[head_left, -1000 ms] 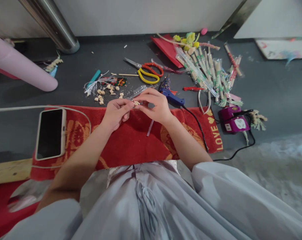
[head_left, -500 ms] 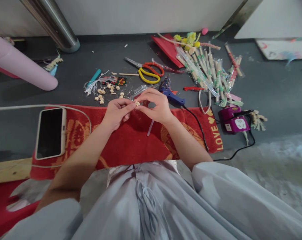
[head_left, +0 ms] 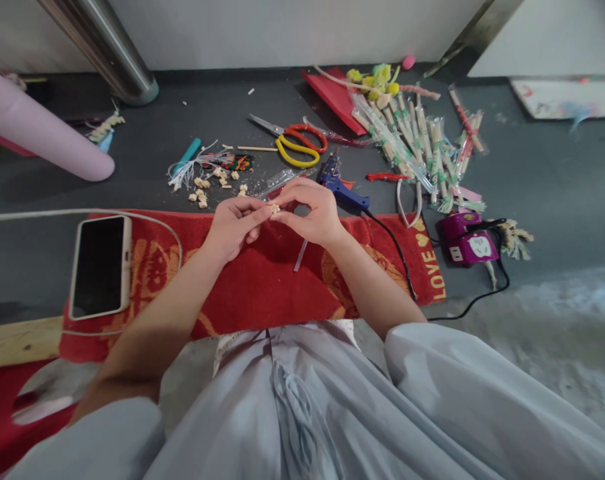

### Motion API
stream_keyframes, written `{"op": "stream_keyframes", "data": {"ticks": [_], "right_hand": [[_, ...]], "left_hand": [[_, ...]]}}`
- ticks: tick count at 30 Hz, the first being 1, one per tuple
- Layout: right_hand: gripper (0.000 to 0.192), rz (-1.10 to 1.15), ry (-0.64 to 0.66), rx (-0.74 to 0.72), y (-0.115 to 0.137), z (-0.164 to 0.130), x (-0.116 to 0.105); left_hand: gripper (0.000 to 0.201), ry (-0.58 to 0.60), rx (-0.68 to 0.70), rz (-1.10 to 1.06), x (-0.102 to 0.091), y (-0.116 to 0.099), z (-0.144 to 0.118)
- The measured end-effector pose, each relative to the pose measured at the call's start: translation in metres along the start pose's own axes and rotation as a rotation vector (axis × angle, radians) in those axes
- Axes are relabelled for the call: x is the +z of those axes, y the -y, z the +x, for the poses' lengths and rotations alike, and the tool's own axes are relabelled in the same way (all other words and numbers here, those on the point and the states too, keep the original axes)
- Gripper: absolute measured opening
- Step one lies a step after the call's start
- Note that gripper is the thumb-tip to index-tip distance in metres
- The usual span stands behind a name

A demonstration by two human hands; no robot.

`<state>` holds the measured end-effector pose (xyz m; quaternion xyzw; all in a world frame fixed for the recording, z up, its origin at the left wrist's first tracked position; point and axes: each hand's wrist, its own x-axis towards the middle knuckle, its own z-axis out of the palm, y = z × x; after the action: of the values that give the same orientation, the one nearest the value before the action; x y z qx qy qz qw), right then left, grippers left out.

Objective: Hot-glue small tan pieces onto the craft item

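Note:
Over the red towel (head_left: 262, 293), my left hand (head_left: 237, 227) and my right hand (head_left: 312, 210) meet fingertip to fingertip. Between them is a small pale, woody-looking piece (head_left: 273, 209), pinched by the thumb and fingers of both hands. Its far side is hidden behind the fingers. Similar pale pieces (head_left: 201, 196) lie scattered just beyond my left hand. A translucent glue stick (head_left: 301, 256) sticks out below my right hand; I cannot tell whether the hand touches it. Beyond my right hand lies a blue glue gun (head_left: 349, 195).
Scissors (head_left: 297, 148) with red and yellow handles lie behind the hands. Wrapped sticks (head_left: 422, 147) are heaped at the back right, near a purple power socket (head_left: 468, 240) with a black cord. A phone (head_left: 101, 267) rests on the towel, left. A pink bottle (head_left: 52, 127) stands beyond it.
The hands hold the same pinch on the pale piece, with hardly any finger movement. The whole view has shifted very slightly.

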<state>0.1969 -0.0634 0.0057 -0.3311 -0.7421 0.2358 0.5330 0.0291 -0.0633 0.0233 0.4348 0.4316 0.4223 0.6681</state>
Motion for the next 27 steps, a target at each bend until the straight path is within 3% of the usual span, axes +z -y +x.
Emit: {"op": "stream_keyframes", "data": {"ticks": [15, 27], "right_hand": [[0.031, -0.008, 0.096, 0.017, 0.002, 0.0002, -0.0029], [0.027, 0.094, 0.068, 0.062, 0.003, 0.0005, -0.0009]], "left_hand": [[0.028, 0.024, -0.027, 0.088, 0.001, -0.0056, -0.0017], [0.024, 0.066, -0.016, 0.098, 0.0002, -0.0049, -0.0024]]}}
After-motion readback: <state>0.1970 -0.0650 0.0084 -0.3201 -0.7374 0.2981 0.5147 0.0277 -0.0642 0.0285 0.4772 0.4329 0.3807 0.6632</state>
